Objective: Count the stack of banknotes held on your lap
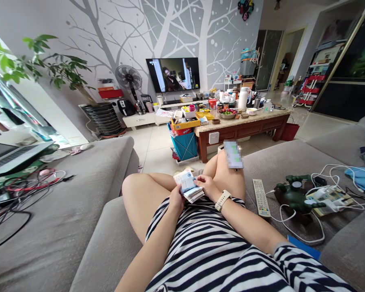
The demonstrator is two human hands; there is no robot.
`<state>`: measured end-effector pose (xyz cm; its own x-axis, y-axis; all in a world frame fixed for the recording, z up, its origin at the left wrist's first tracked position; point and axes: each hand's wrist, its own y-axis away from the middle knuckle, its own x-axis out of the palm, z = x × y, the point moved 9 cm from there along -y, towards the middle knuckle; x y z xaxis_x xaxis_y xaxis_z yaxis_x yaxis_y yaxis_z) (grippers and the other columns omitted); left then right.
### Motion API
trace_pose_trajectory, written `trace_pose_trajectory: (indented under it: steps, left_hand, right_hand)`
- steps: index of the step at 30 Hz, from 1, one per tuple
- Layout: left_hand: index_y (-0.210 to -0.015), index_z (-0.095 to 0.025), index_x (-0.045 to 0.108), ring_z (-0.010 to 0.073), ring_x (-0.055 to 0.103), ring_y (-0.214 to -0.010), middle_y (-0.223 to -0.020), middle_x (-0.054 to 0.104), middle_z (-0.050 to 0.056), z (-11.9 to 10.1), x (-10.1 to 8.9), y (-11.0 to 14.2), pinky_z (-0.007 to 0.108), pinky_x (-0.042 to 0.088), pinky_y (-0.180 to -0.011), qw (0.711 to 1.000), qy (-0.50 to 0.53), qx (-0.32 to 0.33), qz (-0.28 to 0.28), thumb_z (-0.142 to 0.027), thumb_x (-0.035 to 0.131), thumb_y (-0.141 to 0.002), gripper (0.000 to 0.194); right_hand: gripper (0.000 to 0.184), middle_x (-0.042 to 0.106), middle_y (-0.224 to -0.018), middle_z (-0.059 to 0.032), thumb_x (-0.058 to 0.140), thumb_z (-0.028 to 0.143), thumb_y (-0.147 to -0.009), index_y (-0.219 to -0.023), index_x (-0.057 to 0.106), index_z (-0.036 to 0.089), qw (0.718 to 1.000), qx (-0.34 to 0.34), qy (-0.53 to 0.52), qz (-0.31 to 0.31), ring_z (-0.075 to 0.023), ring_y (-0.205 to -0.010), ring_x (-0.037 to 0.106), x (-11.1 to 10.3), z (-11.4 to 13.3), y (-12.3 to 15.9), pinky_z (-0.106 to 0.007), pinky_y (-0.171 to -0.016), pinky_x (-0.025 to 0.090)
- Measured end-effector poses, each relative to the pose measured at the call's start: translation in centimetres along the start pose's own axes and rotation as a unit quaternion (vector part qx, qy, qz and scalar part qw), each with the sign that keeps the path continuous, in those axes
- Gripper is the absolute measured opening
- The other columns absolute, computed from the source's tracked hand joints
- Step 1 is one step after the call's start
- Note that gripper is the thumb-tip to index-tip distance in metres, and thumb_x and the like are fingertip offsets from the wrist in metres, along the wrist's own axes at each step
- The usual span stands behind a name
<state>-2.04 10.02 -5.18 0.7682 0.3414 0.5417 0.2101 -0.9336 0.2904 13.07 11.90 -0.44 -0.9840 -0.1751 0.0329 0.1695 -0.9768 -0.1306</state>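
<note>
Above my lap I hold a thick stack of printed cards [186, 181], white with blue and some pink on the top faces. The lower edges fan out into several thin layers. My left hand [177, 199] grips the stack at its left side, thumb along the edge. At the right side, my right hand [209, 187], with a pale watch on its wrist, pinches the top cards between thumb and fingers. Resting on my right thigh, beyond the right hand, is a phone [233, 155] with a blurred screen.
A remote control [260, 198], a dark green figure [295, 194] and a power strip [330, 202] with white cables lie on the sofa to the right. Cables [21, 198] and a laptop [15, 158] are on the left. A cluttered coffee table [243, 127] stands ahead.
</note>
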Motion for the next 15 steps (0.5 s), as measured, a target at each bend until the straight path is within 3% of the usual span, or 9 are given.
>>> trace_pose_trajectory:
  steps: [15]
  left_hand:
    - [-0.101, -0.006, 0.068, 0.0233, 0.070, -0.078, -0.092, 0.073, 0.014, -0.16, 0.07, 0.00, 0.035, 0.058, -0.075, 1.000, 0.008, 0.007, 0.012, -0.016, 0.051, -0.084, 0.025]
  right_hand:
    - [0.024, 0.062, -0.073, -0.0031, 0.065, 0.043, -0.075, -0.076, 0.063, 0.019, 1.000, -0.009, -0.004, 0.004, -0.0205, -0.081, 0.053, 0.17, 0.16, -0.02, -0.030, -0.070, 0.039]
